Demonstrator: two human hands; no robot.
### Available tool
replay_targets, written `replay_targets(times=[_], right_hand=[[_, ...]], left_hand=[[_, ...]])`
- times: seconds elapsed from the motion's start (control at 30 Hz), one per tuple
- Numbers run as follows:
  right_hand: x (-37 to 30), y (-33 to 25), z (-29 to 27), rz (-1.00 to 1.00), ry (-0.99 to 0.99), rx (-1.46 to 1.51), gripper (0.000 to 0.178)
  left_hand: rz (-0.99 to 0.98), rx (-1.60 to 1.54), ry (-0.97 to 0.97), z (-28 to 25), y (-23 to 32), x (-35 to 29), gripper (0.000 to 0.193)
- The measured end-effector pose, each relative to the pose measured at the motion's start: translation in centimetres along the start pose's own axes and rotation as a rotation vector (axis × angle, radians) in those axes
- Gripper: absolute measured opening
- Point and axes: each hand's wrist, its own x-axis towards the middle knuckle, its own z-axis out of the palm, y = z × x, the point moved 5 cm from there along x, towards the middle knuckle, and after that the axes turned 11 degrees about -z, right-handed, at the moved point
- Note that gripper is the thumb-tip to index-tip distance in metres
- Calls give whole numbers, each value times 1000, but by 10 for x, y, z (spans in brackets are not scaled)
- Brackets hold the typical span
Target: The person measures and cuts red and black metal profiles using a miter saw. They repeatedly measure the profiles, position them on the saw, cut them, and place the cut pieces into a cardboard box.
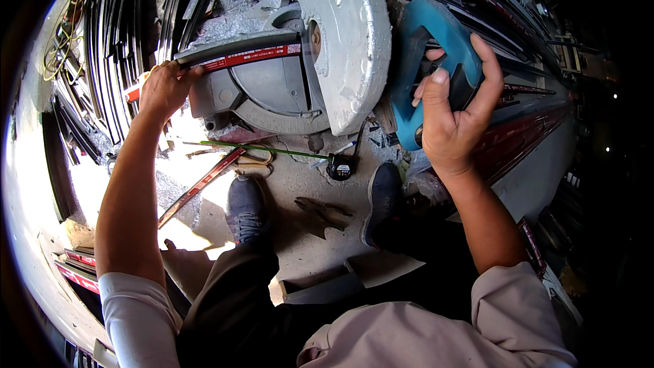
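A miter saw with a pale, dusty blade guard [347, 48] stands on the floor in front of me. Across its grey metal base [269, 88] lies a dark strip with a red printed band [255, 56], its right end at the guard. My left hand [162, 92] is closed around the left part of this strip. At the right of the guard, my right hand [460, 112] wraps round the teal saw handle [407, 99], with the thumb over its inner side. The guard hides the blade.
Between the saw and my shoes lie a black tape measure [340, 167] with its green blade pulled out, dark pliers [321, 216] and a loose red-banded strip [201, 185]. Long dark profiles [116, 41] are piled at the left; red-banded ones [521, 129] lie at the right.
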Motion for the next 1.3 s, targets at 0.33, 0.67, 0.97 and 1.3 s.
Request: replay_targets(times=[0.33,0.67,0.97,1.3], right_hand=[[-3,2,0,-15,-10,0,58],[-4,3,0,-25,-19,3,57],[-4,3,0,-10,-16,5,58],[-2,3,0,-11,-7,0,58]], left_hand=[[-10,-15,-2,1,-1,1,59],[-53,-44,-13,0,1,0,62],[-66,-38,-33,3,-1,3,65],[-94,-14,-61,1,2,1,64]])
